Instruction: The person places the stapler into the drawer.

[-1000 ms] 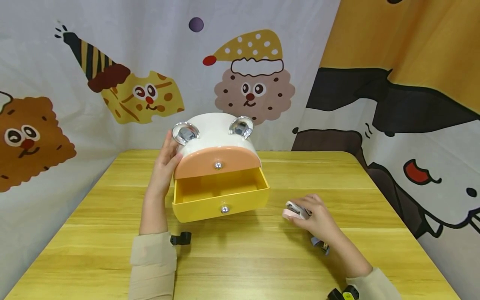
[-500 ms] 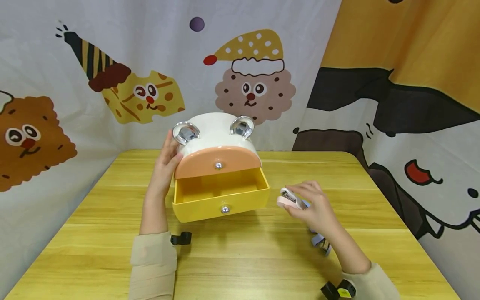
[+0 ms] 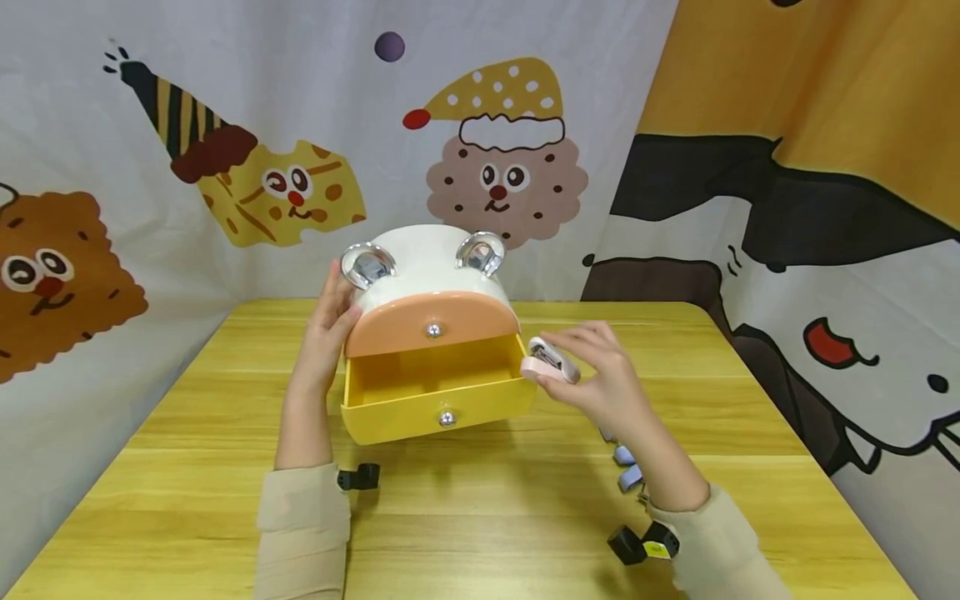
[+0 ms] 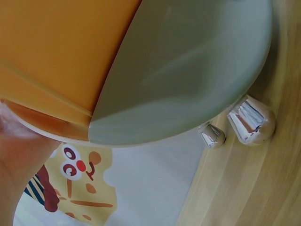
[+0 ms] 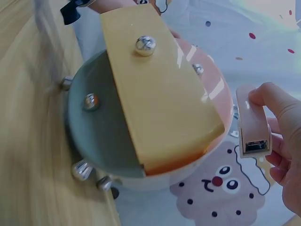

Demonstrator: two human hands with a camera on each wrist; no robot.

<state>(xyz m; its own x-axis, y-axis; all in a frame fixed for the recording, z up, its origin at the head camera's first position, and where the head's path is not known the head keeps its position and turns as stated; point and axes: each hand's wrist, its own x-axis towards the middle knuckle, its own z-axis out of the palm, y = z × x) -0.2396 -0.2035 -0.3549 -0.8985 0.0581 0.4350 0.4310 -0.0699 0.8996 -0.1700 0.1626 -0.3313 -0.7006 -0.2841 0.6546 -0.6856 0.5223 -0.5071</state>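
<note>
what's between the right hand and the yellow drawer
Head view: the pink stapler, held by the right hand, sits between it and the yellow drawer.

Lt-pink stapler [image 5: 254, 122] held up, tilted, nr open yel drawer [image 3: 401, 418].

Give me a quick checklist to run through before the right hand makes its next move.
1. Stapler held in the right hand: ok, pinched between thumb and fingers.
2. Yellow drawer pulled out: ok.
3. Peach drawer above it shut: ok.
4. White case steadied: ok, left hand rests against its side.
5. Stapler over the drawer's middle: not ok, it is at the drawer's right end.
6. Drawer floor free of things: cannot tell, the front wall hides part.
</note>
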